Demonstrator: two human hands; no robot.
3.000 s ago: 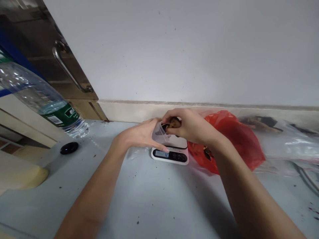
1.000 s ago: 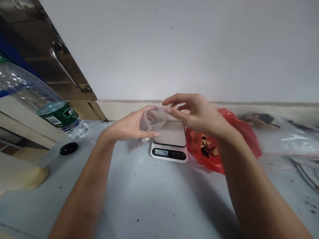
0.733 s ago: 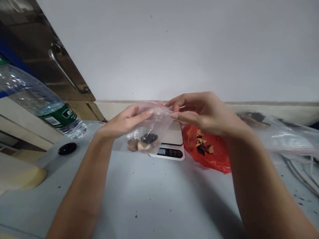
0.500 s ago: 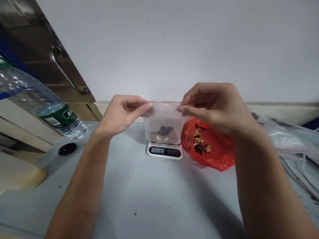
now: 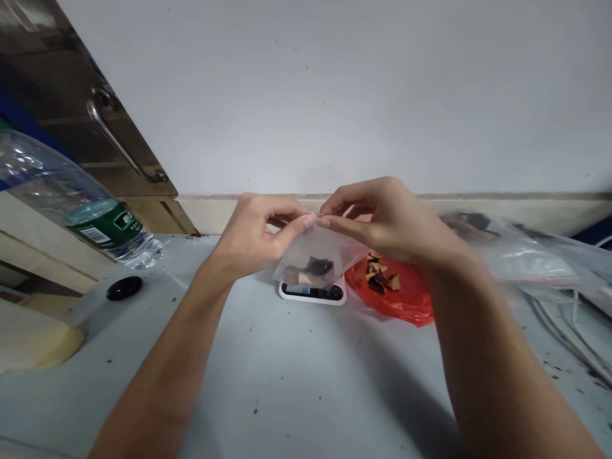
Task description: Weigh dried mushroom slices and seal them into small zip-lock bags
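Note:
Between my hands hangs a translucent zip bag [image 5: 310,252] with dark and pale dried pieces at its bottom. My left hand [image 5: 265,233] pinches its top edge, thumb against fingers. Close beside it, my right hand [image 5: 377,213] pinches the same edge, so the two sets of fingertips almost meet. Under and behind the bag is a small white digital scale [image 5: 313,298], its display partly covered by the bag. A red plastic bag [image 5: 408,296] holding dried brown slices lies right of the scale, partly hidden by my right forearm.
A large water bottle [image 5: 102,217] tilts in from the left, above a black oval object [image 5: 124,288]. More clear bags [image 5: 530,261] and pale cables [image 5: 564,331] lie at the right. A white wall [image 5: 306,95] rises behind the table [image 5: 277,395].
My hands have come together along the bag's top edge, from apart to nearly touching. The bag has sunk slightly and tilted over the scale's display.

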